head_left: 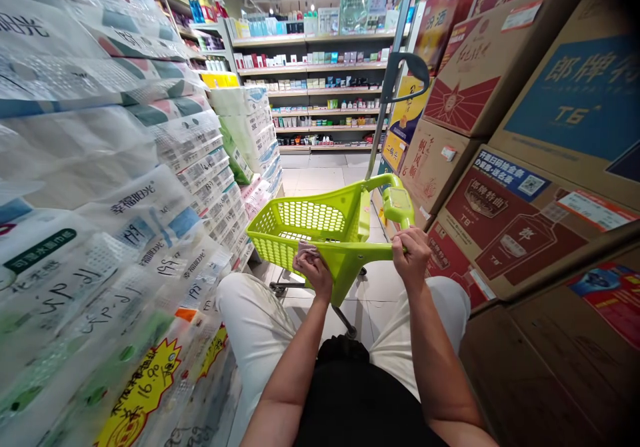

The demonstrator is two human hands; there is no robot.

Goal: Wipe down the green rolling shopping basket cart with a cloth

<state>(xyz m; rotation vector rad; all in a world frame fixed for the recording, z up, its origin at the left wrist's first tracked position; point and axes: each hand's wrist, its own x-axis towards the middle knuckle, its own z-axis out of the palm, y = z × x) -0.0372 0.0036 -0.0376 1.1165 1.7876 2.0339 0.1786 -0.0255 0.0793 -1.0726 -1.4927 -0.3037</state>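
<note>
Presently, green cart (350, 260) at centre; right hand (412, 254), at its four o'clock, wrapped round the handle (399, 207); left hand (315, 270), near seven, curled on cloth (307, 250) at rim. Risk: uneven pressing could roll it into cartons (520, 227) at three.

On the floor (325, 179) we've tissue packs (135, 200) left edge, liquor cartons (463, 94) right, shelves (310, 68) far edge, shopping cart (350, 264) between!

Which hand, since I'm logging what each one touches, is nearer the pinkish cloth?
The left: the left hand holds the pinkish cloth at the near rim of the green cart basket. The right hand is farther away, gripping the cart handle.
</note>
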